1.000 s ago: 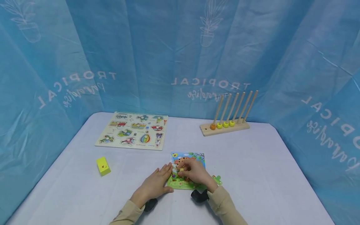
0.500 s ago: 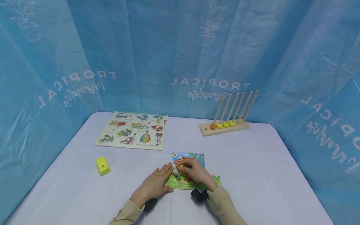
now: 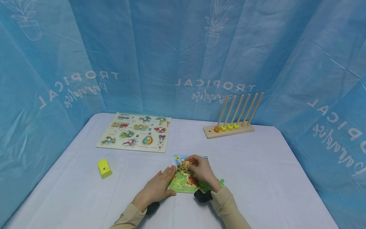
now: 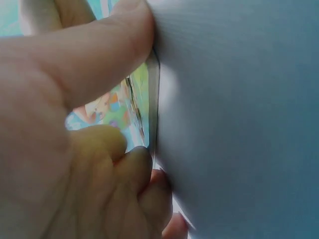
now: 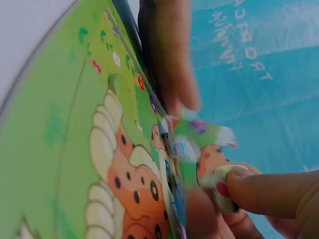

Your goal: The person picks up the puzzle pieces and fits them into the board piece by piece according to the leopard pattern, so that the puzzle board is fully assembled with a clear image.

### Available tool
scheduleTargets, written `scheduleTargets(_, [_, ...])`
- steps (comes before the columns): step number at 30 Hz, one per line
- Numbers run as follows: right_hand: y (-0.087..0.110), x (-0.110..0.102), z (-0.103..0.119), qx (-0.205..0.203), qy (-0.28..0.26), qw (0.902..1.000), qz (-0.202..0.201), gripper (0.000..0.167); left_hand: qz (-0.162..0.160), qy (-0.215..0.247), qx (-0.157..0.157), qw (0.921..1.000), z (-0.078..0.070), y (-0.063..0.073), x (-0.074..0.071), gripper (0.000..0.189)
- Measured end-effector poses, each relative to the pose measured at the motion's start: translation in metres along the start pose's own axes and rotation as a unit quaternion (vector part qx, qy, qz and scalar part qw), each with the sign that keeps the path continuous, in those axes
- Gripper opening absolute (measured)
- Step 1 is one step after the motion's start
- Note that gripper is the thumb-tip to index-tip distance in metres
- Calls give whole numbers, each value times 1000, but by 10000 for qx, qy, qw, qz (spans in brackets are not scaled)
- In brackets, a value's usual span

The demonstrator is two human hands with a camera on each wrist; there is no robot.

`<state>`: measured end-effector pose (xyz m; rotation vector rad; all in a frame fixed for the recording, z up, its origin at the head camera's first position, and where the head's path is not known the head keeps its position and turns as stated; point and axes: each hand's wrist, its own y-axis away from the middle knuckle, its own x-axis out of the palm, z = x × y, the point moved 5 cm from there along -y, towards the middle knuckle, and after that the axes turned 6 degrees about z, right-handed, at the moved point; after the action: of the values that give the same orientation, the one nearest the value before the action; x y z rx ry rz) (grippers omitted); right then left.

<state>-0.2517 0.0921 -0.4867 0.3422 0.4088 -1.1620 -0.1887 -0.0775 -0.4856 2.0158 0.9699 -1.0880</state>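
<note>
A picture jigsaw puzzle (image 3: 183, 187) with a spotted orange animal lies at the front middle of the table. My left hand (image 3: 160, 186) rests along its left edge, fingers extended and fingertips on the board. Over the puzzle's upper part, my right hand (image 3: 201, 170) pinches a puzzle piece (image 5: 214, 159) between thumb and fingers. In the right wrist view that piece is tilted up off the board, green and orange, partly blurred. The left wrist view has my left thumb (image 4: 109, 50) at the puzzle's edge. A green puzzle piece (image 3: 221, 182) is partly hidden behind the right wrist.
A vehicle peg puzzle board (image 3: 134, 132) lies at the back left. A wooden peg stand (image 3: 228, 132) with orange and yellow beads is at the back right. A yellow block (image 3: 105, 168) lies left. Blue curtains (image 3: 183, 57) close off the back and sides.
My right hand has moved away from me, up the puzzle, with the piece. More of the puzzle's lower part now shows. The left hand has stayed in place.
</note>
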Motion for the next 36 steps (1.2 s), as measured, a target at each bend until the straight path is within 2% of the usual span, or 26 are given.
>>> scheduleTargets(5, [-2,0,0,-76,283,9988,-399,13,-9,167,-42,9999,1,0,0,91])
scheduleTargets(10, [-2,9,3,-257,865,9955,-298,8,53,190,-84,9998,2,1,1,92])
scheduleTargets(14, [-3,13,8,-292,1347,9897,-391,4,56,90,-8,9999,2,0,0,88])
scheduleTargets(22, [-3,15,10,-240,1703,9845,-330,7,90,-51,74,9999,2,1,-1,84])
scheduleTargets(31, [-6,13,6,-167,1591,9867,-291,13,110,-17,98,9999,1,1,-3,83])
scheduleTargets(36, [-4,5,1,-238,876,9959,-40,13,129,42,94,9999,1,2,-1,83])
